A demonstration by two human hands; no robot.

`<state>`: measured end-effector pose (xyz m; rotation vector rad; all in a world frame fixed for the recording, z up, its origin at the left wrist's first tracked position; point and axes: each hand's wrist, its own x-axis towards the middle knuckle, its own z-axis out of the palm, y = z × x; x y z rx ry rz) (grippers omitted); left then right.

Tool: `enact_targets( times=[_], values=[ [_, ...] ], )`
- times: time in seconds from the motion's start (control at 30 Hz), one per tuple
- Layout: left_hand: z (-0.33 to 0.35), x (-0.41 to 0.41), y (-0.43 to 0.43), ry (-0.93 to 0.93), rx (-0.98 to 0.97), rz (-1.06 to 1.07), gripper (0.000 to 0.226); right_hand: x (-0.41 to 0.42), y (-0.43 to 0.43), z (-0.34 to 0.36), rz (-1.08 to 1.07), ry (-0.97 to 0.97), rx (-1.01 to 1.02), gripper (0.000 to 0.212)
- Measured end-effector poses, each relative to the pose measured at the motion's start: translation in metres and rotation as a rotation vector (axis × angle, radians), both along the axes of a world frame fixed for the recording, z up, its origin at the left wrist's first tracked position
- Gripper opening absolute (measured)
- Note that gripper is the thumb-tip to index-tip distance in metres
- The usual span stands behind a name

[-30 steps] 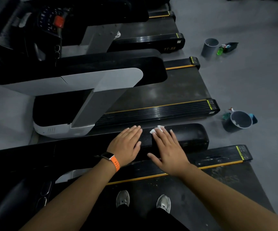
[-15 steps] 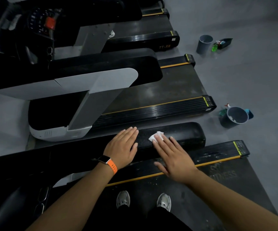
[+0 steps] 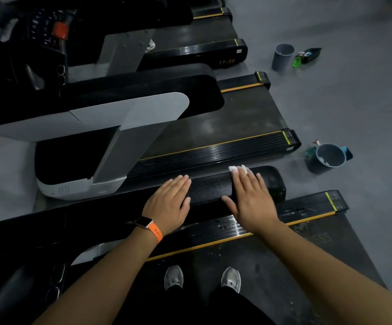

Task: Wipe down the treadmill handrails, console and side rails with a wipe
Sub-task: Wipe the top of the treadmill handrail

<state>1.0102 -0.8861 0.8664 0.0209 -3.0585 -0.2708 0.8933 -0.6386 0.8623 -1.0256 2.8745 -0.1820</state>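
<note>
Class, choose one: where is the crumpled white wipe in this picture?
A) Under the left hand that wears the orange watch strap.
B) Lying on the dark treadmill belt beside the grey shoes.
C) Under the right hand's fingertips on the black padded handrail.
C: the crumpled white wipe peeks out beyond the fingertips of the right hand, which presses flat on the black padded handrail.

Your one wide-angle head camera looked forward and steeply down along your own forearms, close above the handrail point(image 3: 209, 187). Your left hand point(image 3: 169, 202) and right hand point(image 3: 252, 200) lay mid-frame. Your shoes point(image 3: 174, 276) showed beneath them, a neighbouring treadmill point(image 3: 213, 127) beyond the fingertips, and a grey bucket point(image 3: 328, 158) on the floor past the right hand, toward the frame's right edge.
</note>
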Motion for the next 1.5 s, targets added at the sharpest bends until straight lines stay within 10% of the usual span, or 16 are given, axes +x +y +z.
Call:
enact_targets(
  times=[0.17,1.1,1.5],
  values=[
    [0.001,0.0,-0.001,-0.019,0.004,0.003,0.057,0.018,0.009,-0.006,0.235,0.019,0.03,0.086],
    [0.003,-0.038,0.041,-0.089,-0.009,-0.142,0.062,-0.016,0.038,-0.009,-0.062,-0.033,-0.138,0.079],
    [-0.003,-0.051,0.056,-0.075,-0.042,-0.136,0.059,0.018,0.058,-0.029,0.134,0.04,-0.144,0.076]
  ],
)
